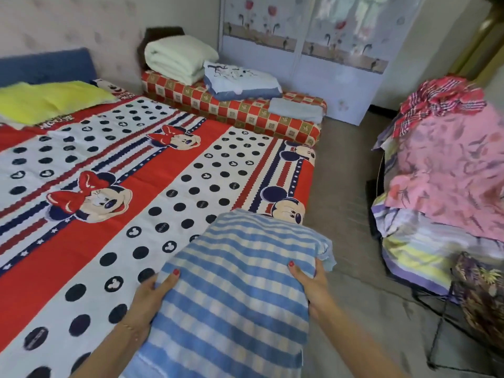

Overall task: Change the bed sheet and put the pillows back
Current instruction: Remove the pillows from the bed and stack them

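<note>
Both hands, left hand (148,294) and right hand (311,286), grip a soft blue-checked woven pillow (231,296), fingers curled around its edges, over the cartoon-mouse bed sheet (109,165) printed "MICKEY".

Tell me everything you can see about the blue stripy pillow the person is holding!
The pillow is plump and soft-looking, in a woven cloth cover with pale blue, white and cream stripes crossing into checks. The left hand grips its left side and the right hand grips its right side, thumbs on top, nails painted red. It is held lengthwise, pointing away from the person, over the near edge of the bed sheet with cartoon mice. A loose flap of cover hangs at its far right corner.
</note>
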